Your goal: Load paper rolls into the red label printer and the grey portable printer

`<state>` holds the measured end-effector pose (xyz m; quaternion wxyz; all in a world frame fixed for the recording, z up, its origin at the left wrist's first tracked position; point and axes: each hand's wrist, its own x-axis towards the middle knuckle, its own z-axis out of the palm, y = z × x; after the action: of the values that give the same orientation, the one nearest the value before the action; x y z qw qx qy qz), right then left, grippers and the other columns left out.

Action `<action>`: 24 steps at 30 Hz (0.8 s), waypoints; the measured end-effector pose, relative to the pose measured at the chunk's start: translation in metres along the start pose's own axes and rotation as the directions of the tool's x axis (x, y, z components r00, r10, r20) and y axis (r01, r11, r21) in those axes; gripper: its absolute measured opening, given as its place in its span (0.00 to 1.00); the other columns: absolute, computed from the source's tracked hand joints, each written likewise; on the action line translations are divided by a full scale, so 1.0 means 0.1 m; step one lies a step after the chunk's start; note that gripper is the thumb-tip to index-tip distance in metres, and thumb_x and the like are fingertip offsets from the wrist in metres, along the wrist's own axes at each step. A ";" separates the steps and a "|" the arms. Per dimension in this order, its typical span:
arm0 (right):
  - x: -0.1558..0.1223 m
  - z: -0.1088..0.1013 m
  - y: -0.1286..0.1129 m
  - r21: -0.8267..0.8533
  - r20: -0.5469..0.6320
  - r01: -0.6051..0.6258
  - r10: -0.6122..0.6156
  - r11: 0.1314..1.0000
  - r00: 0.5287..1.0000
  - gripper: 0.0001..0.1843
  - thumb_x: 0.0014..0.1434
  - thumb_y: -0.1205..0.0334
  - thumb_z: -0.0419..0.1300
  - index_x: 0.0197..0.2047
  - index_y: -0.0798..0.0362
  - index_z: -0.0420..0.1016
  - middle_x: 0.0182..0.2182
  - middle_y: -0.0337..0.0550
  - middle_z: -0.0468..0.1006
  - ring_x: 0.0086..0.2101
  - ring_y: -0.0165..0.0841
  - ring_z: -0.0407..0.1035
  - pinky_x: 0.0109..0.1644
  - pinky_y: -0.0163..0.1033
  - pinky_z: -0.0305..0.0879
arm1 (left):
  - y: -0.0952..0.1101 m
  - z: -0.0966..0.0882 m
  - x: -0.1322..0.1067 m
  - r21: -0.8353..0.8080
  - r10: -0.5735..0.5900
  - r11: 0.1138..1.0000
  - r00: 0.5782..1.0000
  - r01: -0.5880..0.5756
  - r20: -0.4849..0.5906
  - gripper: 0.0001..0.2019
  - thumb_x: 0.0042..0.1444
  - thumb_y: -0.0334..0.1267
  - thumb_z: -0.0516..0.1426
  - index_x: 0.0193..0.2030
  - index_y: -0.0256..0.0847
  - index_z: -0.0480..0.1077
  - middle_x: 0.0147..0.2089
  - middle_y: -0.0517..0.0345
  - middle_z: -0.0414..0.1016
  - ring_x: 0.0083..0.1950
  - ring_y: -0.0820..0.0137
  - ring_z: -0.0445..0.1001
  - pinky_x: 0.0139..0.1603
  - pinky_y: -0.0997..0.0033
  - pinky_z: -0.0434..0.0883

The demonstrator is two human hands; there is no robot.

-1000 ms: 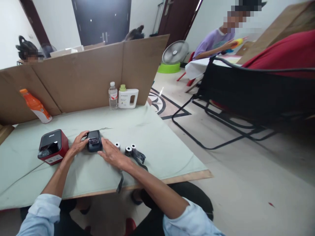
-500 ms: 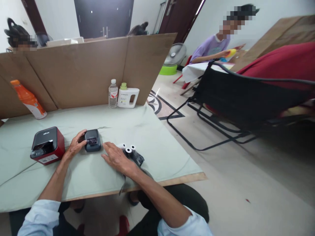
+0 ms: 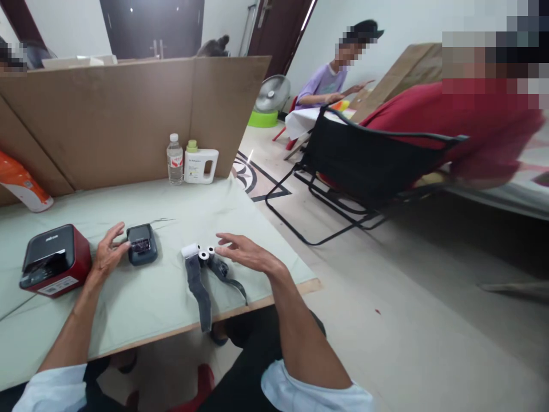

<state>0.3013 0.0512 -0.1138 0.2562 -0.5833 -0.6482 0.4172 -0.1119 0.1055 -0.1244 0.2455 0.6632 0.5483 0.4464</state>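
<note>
My left hand (image 3: 110,250) is open beside a small dark box-shaped device (image 3: 143,253) with a shiny black panel. Its thumb tip is at the device's left edge; whether they touch I cannot tell. To the left of this hand stands a larger red and black box-shaped machine (image 3: 55,260). My right hand (image 3: 246,252) is open with fingers stretched out, just right of several small white rolls (image 3: 189,250), and holds nothing. A dark grey strip (image 3: 199,292) runs from the rolls over the table's front edge. A second, crumpled dark strip (image 3: 227,277) lies to its right.
A clear bottle (image 3: 174,160), a white jug (image 3: 201,166) and an orange bottle (image 3: 26,183) stand along a cardboard screen (image 3: 128,126). Right of the table are a black folding chair (image 3: 355,154), a person in red (image 3: 429,109) and a person in purple (image 3: 321,86).
My right hand has moved right, from beside the dark device past the white rolls, uncovering them and the grey strip. My left thumb has drawn back from the device's top. The view has turned right.
</note>
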 end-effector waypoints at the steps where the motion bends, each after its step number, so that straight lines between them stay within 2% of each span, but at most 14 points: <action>1: 0.01 0.00 0.05 0.041 0.052 -0.020 0.018 0.999 0.998 0.37 0.62 0.42 0.67 0.68 0.54 0.72 0.56 0.56 0.78 0.42 0.39 0.77 0.45 0.43 0.78 | 0.14 0.00 -0.02 0.088 0.068 0.994 0.994 -0.060 -0.088 0.28 0.53 0.47 0.63 0.60 0.37 0.75 0.65 0.40 0.74 0.57 0.55 0.77 0.49 0.58 0.80; 2: 0.02 0.02 0.09 0.073 0.092 -0.034 0.027 0.997 0.995 0.38 0.62 0.42 0.67 0.68 0.54 0.72 0.57 0.55 0.78 0.40 0.37 0.77 0.40 0.40 0.77 | 0.30 0.02 -0.05 0.196 0.156 0.972 0.976 -0.125 -0.153 0.24 0.55 0.44 0.62 0.57 0.38 0.77 0.61 0.42 0.76 0.54 0.57 0.78 0.46 0.60 0.80; 3: 0.05 0.05 0.12 0.094 0.116 -0.044 0.033 0.995 0.993 0.38 0.62 0.42 0.66 0.69 0.54 0.71 0.57 0.56 0.77 0.38 0.35 0.76 0.36 0.38 0.76 | 0.46 0.06 -0.09 0.270 0.241 0.943 0.959 -0.194 -0.152 0.20 0.57 0.41 0.61 0.55 0.40 0.77 0.58 0.45 0.78 0.52 0.59 0.78 0.45 0.61 0.80; 4: 0.08 0.09 0.14 0.103 0.125 -0.047 0.034 0.994 0.992 0.38 0.63 0.42 0.66 0.69 0.54 0.71 0.58 0.55 0.77 0.37 0.34 0.75 0.34 0.37 0.75 | 0.62 0.14 -0.14 0.290 0.303 0.920 0.949 -0.265 -0.092 0.17 0.59 0.39 0.60 0.54 0.41 0.78 0.56 0.47 0.79 0.48 0.61 0.79 0.44 0.62 0.80; 6: 0.15 0.17 0.17 0.090 0.103 -0.021 0.012 0.996 0.995 0.36 0.62 0.43 0.66 0.68 0.54 0.73 0.57 0.55 0.78 0.38 0.35 0.75 0.36 0.37 0.75 | 0.86 0.38 -0.22 0.250 0.359 0.889 0.923 -0.384 0.141 0.17 0.61 0.36 0.57 0.56 0.42 0.78 0.55 0.48 0.80 0.46 0.63 0.80 0.45 0.63 0.80; 7: 0.19 0.20 0.19 0.076 0.083 0.011 -0.017 0.997 0.996 0.34 0.62 0.43 0.66 0.66 0.53 0.75 0.56 0.54 0.79 0.40 0.36 0.76 0.40 0.39 0.76 | 0.94 0.53 -0.25 0.225 0.365 0.875 0.890 -0.428 0.272 0.19 0.60 0.34 0.57 0.58 0.42 0.77 0.57 0.48 0.80 0.50 0.62 0.80 0.50 0.61 0.80; 9: 0.24 0.26 0.20 0.053 0.051 0.097 -0.100 0.994 0.994 0.30 0.63 0.45 0.66 0.62 0.53 0.79 0.54 0.53 0.81 0.44 0.39 0.76 0.49 0.43 0.75 | 1.01 0.85 -0.25 0.230 0.311 0.862 0.830 -0.451 0.463 0.25 0.57 0.31 0.58 0.63 0.41 0.74 0.64 0.46 0.77 0.59 0.58 0.78 0.60 0.55 0.77; 11: 0.28 0.30 0.21 0.061 0.053 0.173 -0.177 0.983 0.983 0.28 0.64 0.45 0.63 0.59 0.55 0.81 0.52 0.52 0.82 0.46 0.42 0.76 0.53 0.47 0.74 | 1.02 1.12 -0.16 0.262 0.217 0.861 0.782 -0.436 0.585 0.29 0.54 0.30 0.58 0.65 0.39 0.71 0.67 0.44 0.74 0.65 0.55 0.74 0.65 0.55 0.74; 13: 0.29 0.31 0.22 0.089 0.079 0.221 -0.228 0.971 0.970 0.27 0.65 0.45 0.61 0.58 0.57 0.81 0.49 0.51 0.83 0.46 0.43 0.76 0.53 0.47 0.74 | 1.04 1.29 -0.02 0.280 0.140 0.857 0.719 -0.432 0.681 0.30 0.52 0.28 0.56 0.64 0.39 0.72 0.65 0.45 0.76 0.65 0.55 0.74 0.66 0.56 0.72; 15: 0.30 0.29 0.24 0.114 0.082 0.251 -0.261 0.961 0.962 0.28 0.65 0.45 0.60 0.58 0.57 0.80 0.49 0.51 0.83 0.47 0.44 0.76 0.53 0.47 0.73 | 1.10 1.35 0.13 0.253 0.099 0.862 0.635 -0.440 0.766 0.30 0.50 0.27 0.55 0.62 0.39 0.75 0.60 0.47 0.80 0.61 0.56 0.77 0.63 0.59 0.73; 17: 0.31 0.27 0.26 0.121 0.064 0.257 -0.266 0.959 0.962 0.30 0.64 0.45 0.62 0.60 0.57 0.79 0.51 0.52 0.82 0.48 0.43 0.75 0.53 0.46 0.72 | 1.20 1.34 0.23 0.222 0.080 0.875 0.580 -0.431 0.810 0.28 0.51 0.29 0.55 0.59 0.39 0.76 0.57 0.48 0.82 0.56 0.57 0.79 0.59 0.62 0.74; 21: 0.28 0.21 0.25 0.116 0.068 0.193 -0.201 0.974 0.977 0.34 0.60 0.44 0.66 0.62 0.58 0.77 0.50 0.53 0.80 0.43 0.40 0.75 0.49 0.43 0.72 | 1.32 1.23 0.27 0.279 0.014 0.871 0.589 -0.404 0.808 0.18 0.56 0.35 0.56 0.50 0.38 0.81 0.52 0.48 0.84 0.51 0.59 0.80 0.54 0.64 0.74; 24: 0.24 0.19 0.17 0.131 0.114 0.169 -0.184 0.977 0.976 0.37 0.57 0.45 0.69 0.64 0.58 0.75 0.42 0.48 0.80 0.40 0.38 0.73 0.45 0.40 0.70 | 1.29 1.19 0.27 0.296 0.014 0.848 0.576 -0.440 0.817 0.12 0.59 0.38 0.56 0.41 0.40 0.82 0.56 0.49 0.82 0.52 0.59 0.80 0.55 0.64 0.73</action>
<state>0.2901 0.0696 -0.1418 0.2859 -0.4794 -0.6857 0.4671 0.0562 0.1143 -0.0681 0.2318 0.8955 0.3799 -0.0109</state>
